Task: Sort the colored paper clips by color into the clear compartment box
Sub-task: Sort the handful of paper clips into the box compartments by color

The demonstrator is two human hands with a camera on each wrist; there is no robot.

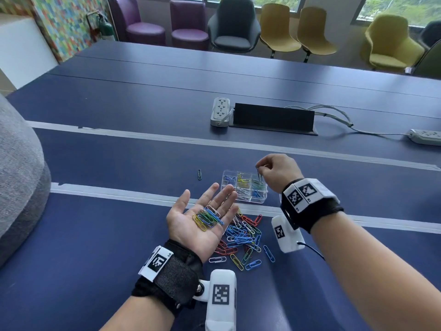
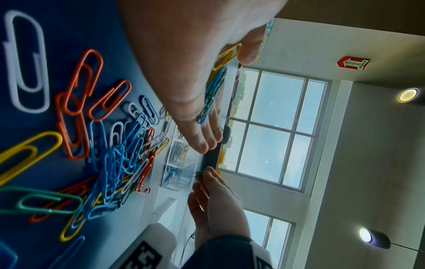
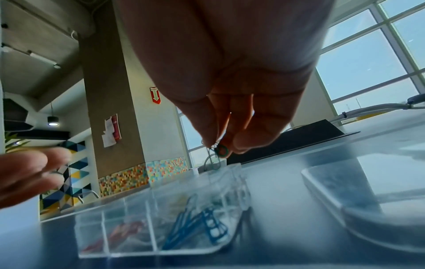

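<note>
My left hand (image 1: 202, 211) lies palm up with straight fingers, carrying a small bunch of mixed clips (image 1: 208, 218) in yellow, green, blue and white. My right hand (image 1: 263, 169) hovers over the far right corner of the clear compartment box (image 1: 262, 199) and pinches a green paper clip (image 1: 260, 176) that hangs downward. The right wrist view shows that green paper clip (image 3: 221, 151) dangling just above the clear compartment box (image 3: 147, 253), whose cells hold red and blue clips. A loose pile of clips (image 1: 241, 237) lies on the table below my left hand.
One stray green clip (image 1: 199, 174) lies on the blue table (image 1: 95, 235) left of the box. Beyond stand a grey power strip (image 1: 220, 111) and a black cable cover (image 1: 273, 118). The box's clear lid (image 3: 368, 209) lies to its right.
</note>
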